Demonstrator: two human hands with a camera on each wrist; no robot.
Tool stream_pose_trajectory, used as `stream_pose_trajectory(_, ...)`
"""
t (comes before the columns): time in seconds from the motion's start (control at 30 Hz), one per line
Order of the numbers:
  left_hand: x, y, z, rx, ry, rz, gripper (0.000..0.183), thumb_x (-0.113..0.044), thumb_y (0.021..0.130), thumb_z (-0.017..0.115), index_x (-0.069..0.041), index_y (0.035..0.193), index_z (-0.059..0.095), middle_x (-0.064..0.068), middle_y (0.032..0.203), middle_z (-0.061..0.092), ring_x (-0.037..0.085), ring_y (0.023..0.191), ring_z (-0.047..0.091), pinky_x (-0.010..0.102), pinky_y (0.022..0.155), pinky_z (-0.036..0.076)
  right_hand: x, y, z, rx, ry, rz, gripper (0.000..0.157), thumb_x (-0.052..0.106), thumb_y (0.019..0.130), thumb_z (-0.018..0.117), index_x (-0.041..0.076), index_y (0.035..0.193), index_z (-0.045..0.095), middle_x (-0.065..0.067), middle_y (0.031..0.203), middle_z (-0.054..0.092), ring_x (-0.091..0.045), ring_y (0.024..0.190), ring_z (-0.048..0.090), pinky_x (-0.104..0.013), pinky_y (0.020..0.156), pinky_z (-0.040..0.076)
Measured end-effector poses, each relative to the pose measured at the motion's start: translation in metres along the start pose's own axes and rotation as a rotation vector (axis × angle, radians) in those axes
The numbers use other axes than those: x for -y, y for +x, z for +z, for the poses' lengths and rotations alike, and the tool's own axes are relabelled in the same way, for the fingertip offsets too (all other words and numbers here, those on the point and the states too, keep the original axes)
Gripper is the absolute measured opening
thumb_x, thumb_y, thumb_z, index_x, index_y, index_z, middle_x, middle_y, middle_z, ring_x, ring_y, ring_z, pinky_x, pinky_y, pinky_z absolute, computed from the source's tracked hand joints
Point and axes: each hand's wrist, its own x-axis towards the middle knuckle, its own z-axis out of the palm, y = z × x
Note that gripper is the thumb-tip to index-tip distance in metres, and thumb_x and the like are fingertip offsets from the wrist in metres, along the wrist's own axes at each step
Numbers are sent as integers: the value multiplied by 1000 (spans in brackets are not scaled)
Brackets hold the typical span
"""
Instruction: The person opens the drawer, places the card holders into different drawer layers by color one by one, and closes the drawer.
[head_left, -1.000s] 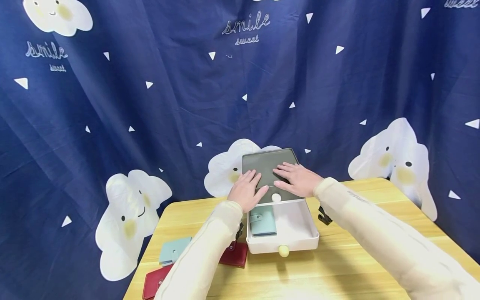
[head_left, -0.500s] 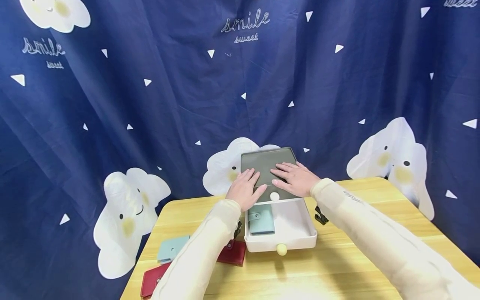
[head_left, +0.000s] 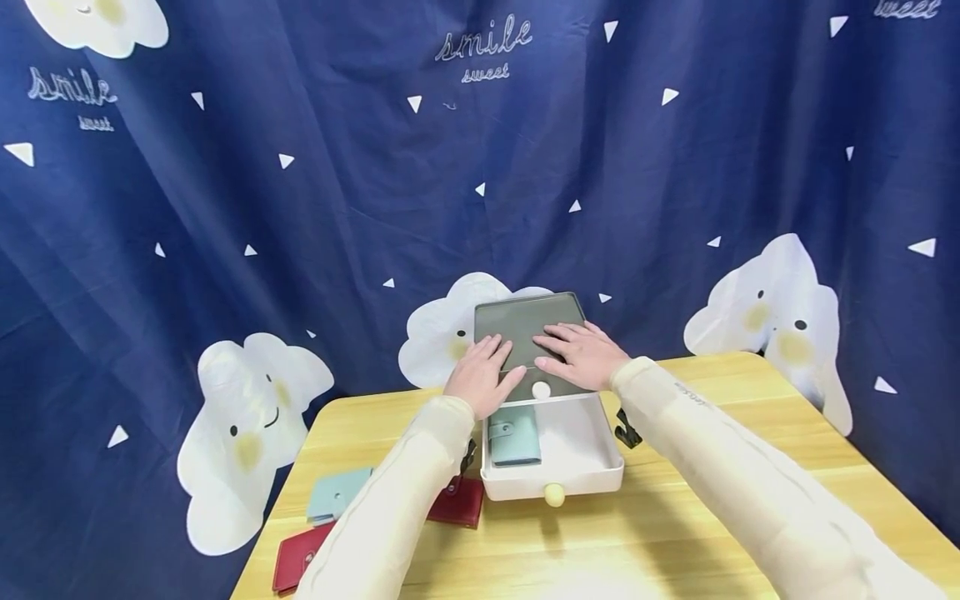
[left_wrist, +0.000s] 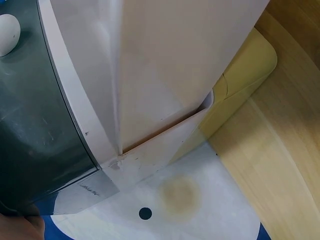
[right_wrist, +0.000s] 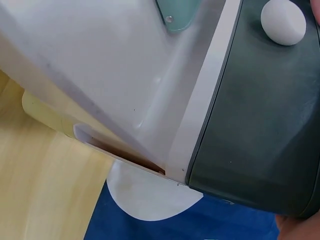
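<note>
A small drawer box with a dark grey-green top [head_left: 525,317] and a white knob [head_left: 541,390] stands on the table. Its white upper drawer [head_left: 517,488], with a yellow knob [head_left: 554,495], is pulled out. Inside, at the left, lies a light blue snap wallet [head_left: 515,442]. My left hand [head_left: 477,377] rests on the left part of the top, and my right hand [head_left: 581,356] lies on the right part. Both have their fingers extended. In the right wrist view the drawer's floor [right_wrist: 110,50] shows bare beside the wallet's tip [right_wrist: 181,12].
On the table [head_left: 720,475], left of the box, lie a light blue wallet [head_left: 336,493], a red wallet [head_left: 298,557] and a dark red wallet [head_left: 461,503], partly behind my left sleeve. A dark blue curtain [head_left: 375,183] hangs behind. A yellow lower part [left_wrist: 245,70] sits under the open drawer.
The whole scene has shifted slightly left in the head view. Both hands keep their places on the box top, and the drawer stays out.
</note>
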Motion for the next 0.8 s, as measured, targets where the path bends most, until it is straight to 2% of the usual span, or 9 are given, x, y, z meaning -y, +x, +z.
stream_pose_trajectory(0.3,1,-1,-1,-3,-1,-13,69,-59,100,24,-13,149,37,10,154,31,25,143,23,43,117,16,6,0,-4,6,20,12,68,67,95,29,24,146,43,-6,152,36,-28,141,27,-56,114,13)
stream_pose_trajectory(0.6,0,0,0,-5,-15,-7,68,-59,100,25,-12,148,38,10,154,32,26,143,24,43,117,17,3,-2,-4,69,1,40,71,70,94,20,29,150,34,0,156,27,-24,145,19,-55,115,9)
stream_pose_trajectory(0.8,1,0,0,4,-25,-17,71,-61,99,23,-13,149,36,9,155,30,25,144,22,41,117,15,1,0,-1,70,-8,39,70,70,94,19,30,150,33,1,156,26,-25,145,18,-54,115,7)
